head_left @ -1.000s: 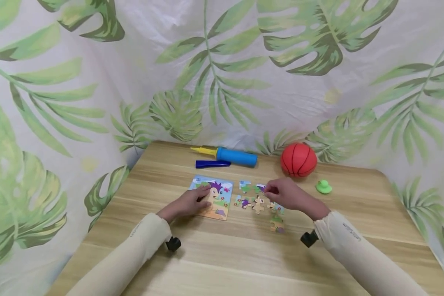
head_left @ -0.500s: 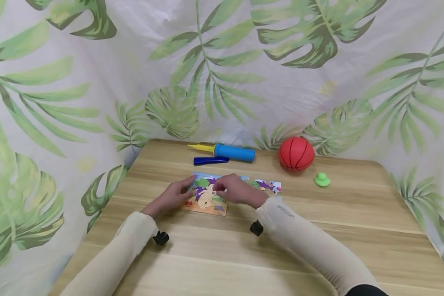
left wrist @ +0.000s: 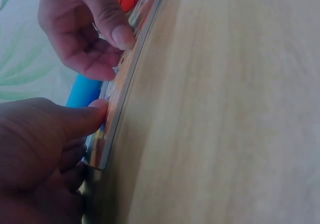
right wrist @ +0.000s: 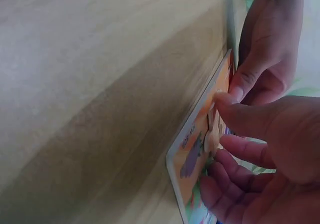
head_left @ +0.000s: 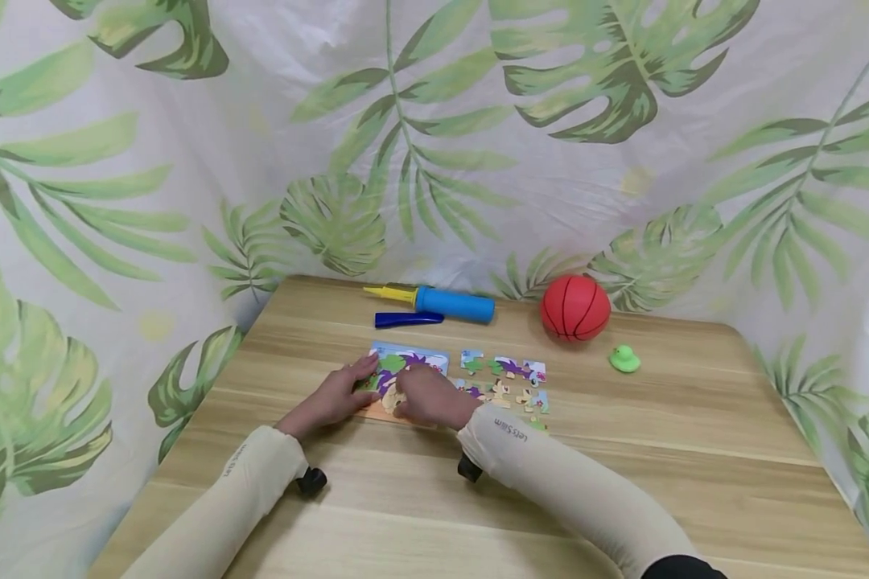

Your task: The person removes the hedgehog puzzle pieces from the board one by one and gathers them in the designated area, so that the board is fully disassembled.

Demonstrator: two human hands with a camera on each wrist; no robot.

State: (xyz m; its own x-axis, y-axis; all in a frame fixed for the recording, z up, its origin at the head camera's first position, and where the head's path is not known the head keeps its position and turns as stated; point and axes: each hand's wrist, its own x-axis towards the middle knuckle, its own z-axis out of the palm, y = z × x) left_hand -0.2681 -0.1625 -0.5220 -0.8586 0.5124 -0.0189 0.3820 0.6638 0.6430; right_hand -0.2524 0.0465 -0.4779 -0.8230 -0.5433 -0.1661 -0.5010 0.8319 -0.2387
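A jigsaw puzzle board [head_left: 391, 366], printed with a purple-haired cartoon figure, lies flat on the table. My left hand [head_left: 331, 398] holds its left edge, the thumb [left wrist: 95, 115] on top and the other fingers curled at the edge. Over the board's lower middle, my right hand [head_left: 433, 394] pinches a puzzle piece [right wrist: 212, 115] between thumb and fingers, close against the picture. In the head view this hand hides the piece. Right of the board lie several loose puzzle pieces [head_left: 501, 392] in rough rows, the lowest partly behind the right sleeve.
Behind the board are a blue and yellow hand pump [head_left: 455, 305] and a dark blue tapered object [head_left: 409, 320]. A red basketball [head_left: 575, 308] and a green toy duck [head_left: 624, 359] sit at the back right. A leaf-patterned curtain [head_left: 434, 161] hangs behind the wooden table [head_left: 623, 450].
My right hand has moved left from the loose pieces to the board, then slightly lower on it. The left hand has shifted from over the picture to the board's left edge.
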